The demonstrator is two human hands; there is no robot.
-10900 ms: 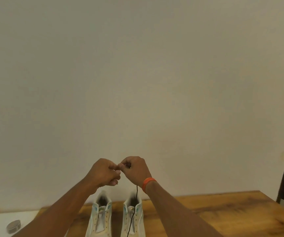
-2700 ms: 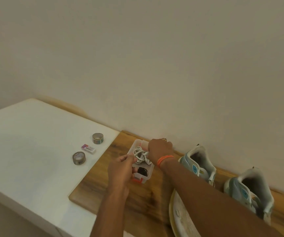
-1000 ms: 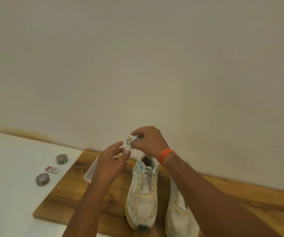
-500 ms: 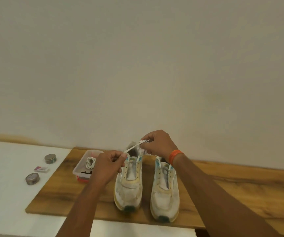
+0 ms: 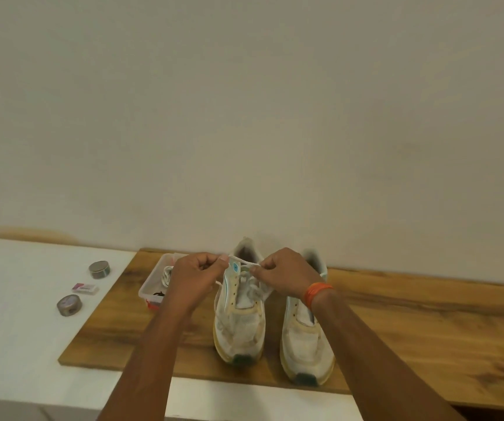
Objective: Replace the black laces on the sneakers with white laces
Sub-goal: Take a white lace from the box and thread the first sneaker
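Two white sneakers stand side by side on the wooden board (image 5: 426,335), toes toward me: the left sneaker (image 5: 240,323) and the right sneaker (image 5: 305,338). Neither shows laces in its eyelets. My left hand (image 5: 196,278) and my right hand (image 5: 284,275) each pinch a white lace (image 5: 241,262), stretched between them above the left sneaker's opening. More of that lace hangs down onto the tongue. A clear plastic box (image 5: 153,284) to the left holds another white lace (image 5: 167,273) and a black lace (image 5: 158,294).
On the white surface (image 5: 17,314) at left lie two small round tins (image 5: 99,269) (image 5: 69,304) and a small pink and white packet (image 5: 85,288). A plain wall stands right behind the sneakers. The board's front edge is close to me.
My hands have come down and closer together over the left sneaker, holding the white lace shorter between them. The view has tilted a little; the sneakers stay in place.
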